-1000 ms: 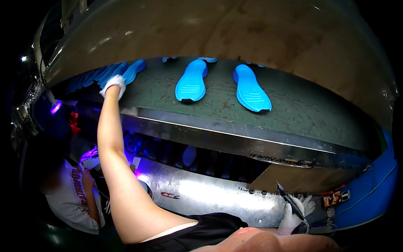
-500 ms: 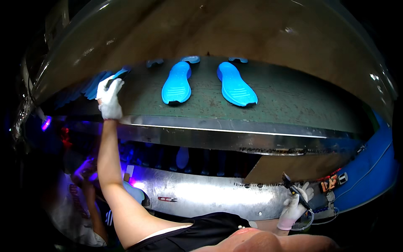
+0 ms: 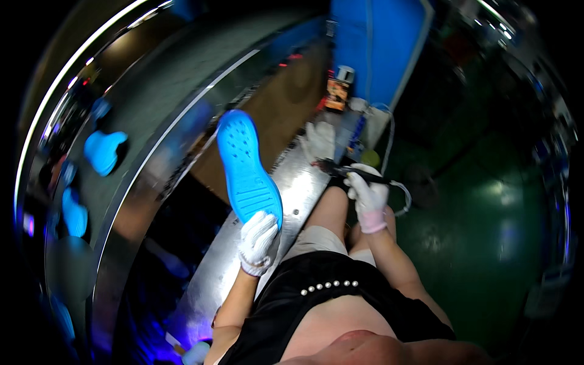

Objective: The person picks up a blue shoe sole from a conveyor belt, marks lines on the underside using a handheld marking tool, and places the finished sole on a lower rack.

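My left hand [image 3: 258, 240], in a white glove, grips one end of a bright blue shoe sole [image 3: 242, 161]. The sole is held up at a slant over the metal worktop, its grooved and dimpled face showing. In my right hand [image 3: 369, 194], also gloved in white, is a black corded pen-like tool [image 3: 333, 170]. Its thin tip points left, toward the sole but apart from it, and a pale cable runs from its back end. A white glove [image 3: 320, 141] lies on the worktop beyond the tool.
On the left, a dark green conveyor surface [image 3: 143, 91] carries more blue soles [image 3: 102, 152] behind a metal edge. A brown board [image 3: 277, 100] adjoins the metal worktop [image 3: 213, 271]. At its far end are a small dark box [image 3: 337, 94] and a blue panel [image 3: 377, 48].
My left hand has come away from the soles at the conveyor and now holds one over the worktop. The view has swung right. My right hand still holds the tool.
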